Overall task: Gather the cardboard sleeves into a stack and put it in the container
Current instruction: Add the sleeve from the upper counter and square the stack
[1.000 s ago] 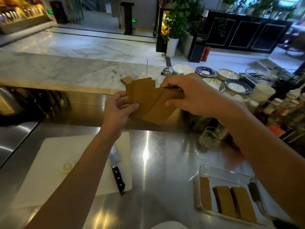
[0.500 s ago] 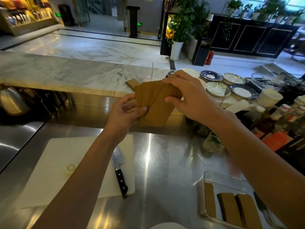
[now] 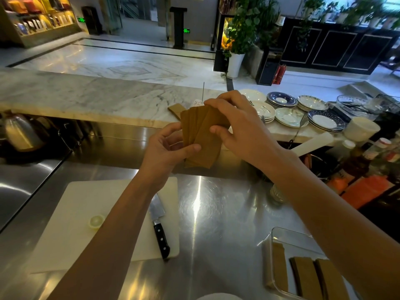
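Both hands, left hand (image 3: 166, 148) and right hand (image 3: 236, 124), pinch a half-squared fan of cardboard sleeves (image 3: 201, 137) between closed fingers, one stray sleeve (image 3: 175, 109) lying beyond them, the container (image 3: 279, 232) below holding some already.

I see both hands raised above a steel counter (image 3: 216, 224), holding a fanned bunch of brown cardboard sleeves (image 3: 201, 135). My left hand (image 3: 166, 152) grips the lower edge, thumb across the front. My right hand (image 3: 236, 124) pinches the top right corner. One more sleeve (image 3: 175, 109) lies on the marble ledge (image 3: 86, 96) behind. A clear container (image 3: 279, 237) at lower right holds upright sleeves. A knife (image 3: 159, 226) rests on a white cutting board (image 3: 86, 224).
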